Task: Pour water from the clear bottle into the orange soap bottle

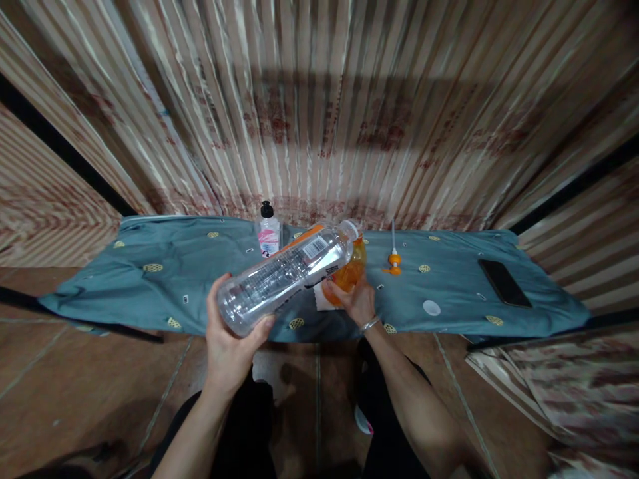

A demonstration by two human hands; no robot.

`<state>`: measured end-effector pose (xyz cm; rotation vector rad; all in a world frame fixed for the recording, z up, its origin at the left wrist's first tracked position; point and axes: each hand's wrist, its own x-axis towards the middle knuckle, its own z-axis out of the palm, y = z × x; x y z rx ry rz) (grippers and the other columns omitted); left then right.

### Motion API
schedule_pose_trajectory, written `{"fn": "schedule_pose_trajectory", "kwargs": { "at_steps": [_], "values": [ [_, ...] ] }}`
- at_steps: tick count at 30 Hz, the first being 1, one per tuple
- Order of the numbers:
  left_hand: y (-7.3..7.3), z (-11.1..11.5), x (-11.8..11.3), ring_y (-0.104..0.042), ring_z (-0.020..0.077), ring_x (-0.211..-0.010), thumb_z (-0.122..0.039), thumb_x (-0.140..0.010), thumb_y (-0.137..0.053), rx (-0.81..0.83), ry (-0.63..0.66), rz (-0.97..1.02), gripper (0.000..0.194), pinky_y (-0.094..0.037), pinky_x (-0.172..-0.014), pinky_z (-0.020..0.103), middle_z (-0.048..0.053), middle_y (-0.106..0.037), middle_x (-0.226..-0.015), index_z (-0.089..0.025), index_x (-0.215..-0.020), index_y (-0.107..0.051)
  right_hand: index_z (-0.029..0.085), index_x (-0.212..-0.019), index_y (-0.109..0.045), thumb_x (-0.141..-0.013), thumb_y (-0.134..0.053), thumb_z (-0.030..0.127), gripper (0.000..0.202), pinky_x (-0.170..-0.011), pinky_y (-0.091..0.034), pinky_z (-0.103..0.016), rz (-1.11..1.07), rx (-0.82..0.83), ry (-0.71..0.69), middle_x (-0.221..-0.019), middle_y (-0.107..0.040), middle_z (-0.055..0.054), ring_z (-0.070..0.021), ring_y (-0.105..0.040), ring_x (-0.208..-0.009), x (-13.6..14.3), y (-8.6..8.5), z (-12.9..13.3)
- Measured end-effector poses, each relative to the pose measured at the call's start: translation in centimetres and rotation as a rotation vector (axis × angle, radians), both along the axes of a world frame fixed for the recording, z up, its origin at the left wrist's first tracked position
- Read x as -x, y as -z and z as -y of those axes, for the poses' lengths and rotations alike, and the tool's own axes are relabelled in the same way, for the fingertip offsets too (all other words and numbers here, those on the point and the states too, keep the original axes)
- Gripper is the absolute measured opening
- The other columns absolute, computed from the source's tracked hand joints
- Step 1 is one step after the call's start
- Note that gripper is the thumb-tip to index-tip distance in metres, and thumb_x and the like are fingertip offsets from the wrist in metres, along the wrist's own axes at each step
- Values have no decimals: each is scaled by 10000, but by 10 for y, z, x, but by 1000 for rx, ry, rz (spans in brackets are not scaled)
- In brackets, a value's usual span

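Note:
My left hand [232,349] is wrapped round the base of a large clear plastic bottle [279,279], tilted with its mouth up to the right. That mouth meets the top of an orange see-through bottle [348,273]; whether the two touch I cannot tell. Closed on the orange bottle's side is my right hand [360,301], a bracelet at its wrist. Part of the orange bottle is hidden behind the clear one. A white paper-like piece [323,301] lies under it. To the right rests an orange pump top [394,261] with a thin tube.
A small clear bottle with a black cap [268,233] stands at the back. On the right are a white round lid [432,307] and a dark phone [504,283]. Blue-green patterned cloth [164,273] covers the narrow table, with a striped curtain behind and black poles at the sides.

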<state>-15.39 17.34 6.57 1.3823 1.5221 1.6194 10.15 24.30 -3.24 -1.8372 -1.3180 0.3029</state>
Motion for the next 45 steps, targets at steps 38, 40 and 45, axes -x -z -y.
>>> {"fn": "schedule_pose_trajectory", "kwargs": {
  "at_steps": [38,40,45],
  "values": [
    [-3,1,-1,-747,265,-1011,-596,-567,-931,-17,-6,-17,1010,-630,-887,389,106,-717,-1179,-174,-1404,-555,112,-1351,-598,-747,-830,625,826,-859,-657,-467,20,12,-3,-1115,-829,-192,-390,-818,-1023,0,-3,1],
    [-3,2,-1,-746,264,-1007,-595,-565,-936,-15,-7,-10,1005,-631,-888,392,104,-715,-1178,-179,-1398,-558,113,-1353,-596,-738,-838,621,833,-863,-661,-479,12,11,1,-1119,-833,-195,-397,-818,-1025,1,-3,1],
    [-2,1,-1,-735,266,-1015,-613,-571,-938,-11,-4,2,1015,-632,-886,400,101,-699,-1194,-199,-1412,-549,136,-1352,-596,-738,-823,661,839,-854,-669,-489,22,8,6,-1110,-841,-182,-394,-824,-1003,1,-2,0]
  ]
}}
